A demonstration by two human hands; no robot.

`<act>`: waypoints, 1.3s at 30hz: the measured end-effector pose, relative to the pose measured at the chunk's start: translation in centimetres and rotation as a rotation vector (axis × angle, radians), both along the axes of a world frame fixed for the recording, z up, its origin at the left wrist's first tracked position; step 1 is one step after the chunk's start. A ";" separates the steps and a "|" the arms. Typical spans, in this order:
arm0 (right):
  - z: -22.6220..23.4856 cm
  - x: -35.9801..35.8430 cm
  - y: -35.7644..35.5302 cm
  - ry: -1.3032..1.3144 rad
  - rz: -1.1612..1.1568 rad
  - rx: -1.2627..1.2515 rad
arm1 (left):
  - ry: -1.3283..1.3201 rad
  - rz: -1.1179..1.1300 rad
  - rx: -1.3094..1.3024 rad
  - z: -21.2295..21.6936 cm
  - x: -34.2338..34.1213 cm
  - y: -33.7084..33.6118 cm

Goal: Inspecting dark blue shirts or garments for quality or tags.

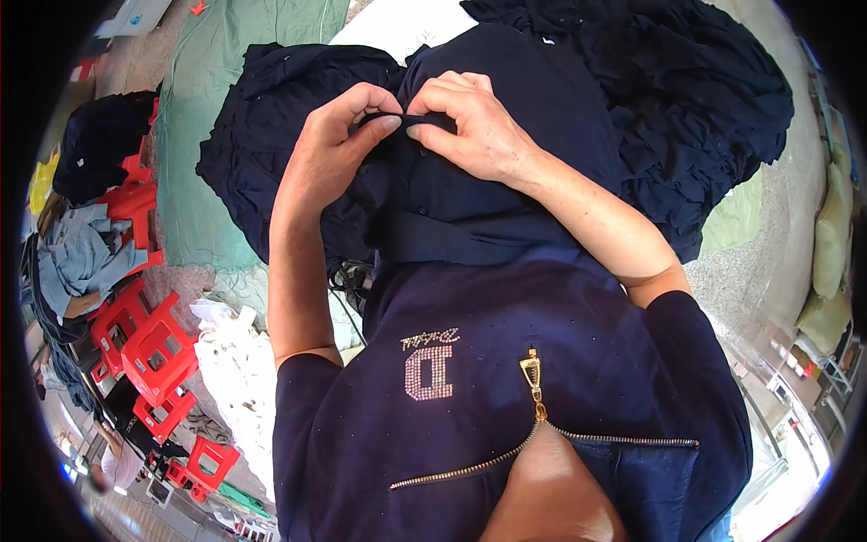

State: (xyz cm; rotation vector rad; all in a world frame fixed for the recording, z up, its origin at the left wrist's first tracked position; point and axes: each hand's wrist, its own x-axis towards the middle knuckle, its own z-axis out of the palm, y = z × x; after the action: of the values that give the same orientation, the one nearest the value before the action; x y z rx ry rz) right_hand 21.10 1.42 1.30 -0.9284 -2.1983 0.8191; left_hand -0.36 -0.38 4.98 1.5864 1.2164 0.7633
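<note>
A dark navy button-front shirt [515, 181] lies spread in front of me, its near part against my body. Small dark buttons run down its middle. My left hand [330, 149] pinches a folded edge of the shirt between thumb and fingers. Close beside it, on the right, my right hand [479, 131] pinches the same edge, the thumb below and the fingers bent over the top. The thumb tips are almost touching. What lies under the fingers, apart from cloth, is hidden.
Heaps of dark navy cloth flank the shirt at left [280, 117] and right [713, 99]. Green sheeting [203, 163] covers the floor at far left. Red plastic stools [163, 348], a white cloth pile [237, 370] and grey-blue garments [86, 257] stand or lie further left. Pale green bundles [829, 235] line the right.
</note>
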 end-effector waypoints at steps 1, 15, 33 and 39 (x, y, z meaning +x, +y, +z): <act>-0.1 -0.1 0.1 0.044 0.003 -0.052 | -0.002 0.004 0.000 0.0 0.1 -0.2; 0.2 1.0 0.6 0.278 0.044 -0.255 | -0.498 0.174 -0.321 -2.9 2.1 0.2; -1.6 0.7 0.3 -0.285 0.162 0.677 | -0.481 0.219 -0.411 -3.7 1.3 0.6; -1.3 1.0 1.0 -0.172 0.153 0.521 | -0.463 0.224 -0.421 -4.0 1.3 1.1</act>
State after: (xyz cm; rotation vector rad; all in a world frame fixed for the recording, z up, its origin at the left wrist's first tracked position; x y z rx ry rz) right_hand 22.05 2.45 0.03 -0.5926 -2.4784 0.2052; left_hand 0.94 0.72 1.01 0.8789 1.1244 0.8879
